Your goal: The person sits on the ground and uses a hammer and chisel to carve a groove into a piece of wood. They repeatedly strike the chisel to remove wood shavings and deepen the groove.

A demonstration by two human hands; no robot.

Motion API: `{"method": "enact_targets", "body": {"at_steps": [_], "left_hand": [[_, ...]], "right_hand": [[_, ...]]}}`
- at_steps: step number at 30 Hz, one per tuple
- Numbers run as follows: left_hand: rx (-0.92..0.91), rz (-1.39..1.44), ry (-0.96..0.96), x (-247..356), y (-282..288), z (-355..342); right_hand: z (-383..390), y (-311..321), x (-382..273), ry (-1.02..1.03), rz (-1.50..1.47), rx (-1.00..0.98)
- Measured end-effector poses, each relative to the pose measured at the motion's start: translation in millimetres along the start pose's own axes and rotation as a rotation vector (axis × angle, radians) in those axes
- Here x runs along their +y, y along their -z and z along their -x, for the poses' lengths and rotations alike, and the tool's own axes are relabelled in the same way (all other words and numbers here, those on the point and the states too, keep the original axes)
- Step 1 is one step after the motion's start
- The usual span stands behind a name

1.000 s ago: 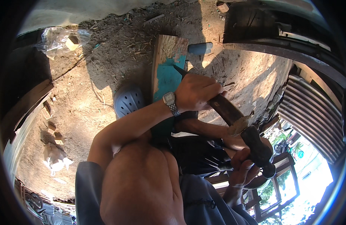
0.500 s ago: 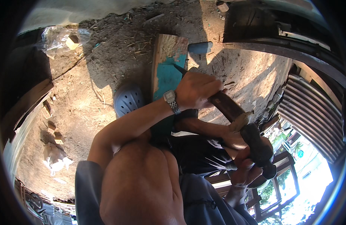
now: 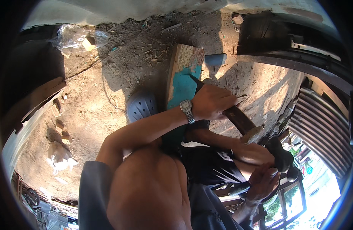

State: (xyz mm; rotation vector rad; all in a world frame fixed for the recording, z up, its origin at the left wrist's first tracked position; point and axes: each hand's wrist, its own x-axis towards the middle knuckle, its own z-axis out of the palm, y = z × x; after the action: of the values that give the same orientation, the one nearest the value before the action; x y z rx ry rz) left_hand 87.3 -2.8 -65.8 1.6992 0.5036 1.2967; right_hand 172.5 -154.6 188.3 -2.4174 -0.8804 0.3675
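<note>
Slanting onto the teal-painted board [image 3: 181, 90], the chisel [image 3: 239, 119] was clenched by the left grip [image 3: 214, 102]; the hammer [image 3: 279, 154] was grasped by the right grip [image 3: 263, 181], apart from the frayed handle end [image 3: 252, 135], whose unevenness, it was judged, could deflect a blow onto knuckles.

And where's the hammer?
In the head view, the hammer is toward the lower right, in the right hand. Its dark head shows just right of and below the frayed end of the chisel in the left hand.
</note>
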Motion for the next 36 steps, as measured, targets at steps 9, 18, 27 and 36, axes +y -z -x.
{"method": "enact_targets", "body": {"at_steps": [9,18,27,36], "left_hand": [[-0.028,0.069,-0.051,16.8,-9.3,-3.3],[-0.017,0.067,0.01,3.0,-1.5,-4.6],[0.052,0.063,-0.014,0.9,-0.2,-10.2],[0.09,0.045,-0.025,-1.6,-3.0,-10.0]], "right_hand": [[3.6,5.9,18.7,-0.034,-0.23,0.131],[15.1,-7.3,29.1,0.04,-0.059,-0.149],[16.9,-11.4,25.6,-0.011,-0.035,-0.181],[25.6,-13.8,34.7,-0.023,-0.049,-0.177]]}}
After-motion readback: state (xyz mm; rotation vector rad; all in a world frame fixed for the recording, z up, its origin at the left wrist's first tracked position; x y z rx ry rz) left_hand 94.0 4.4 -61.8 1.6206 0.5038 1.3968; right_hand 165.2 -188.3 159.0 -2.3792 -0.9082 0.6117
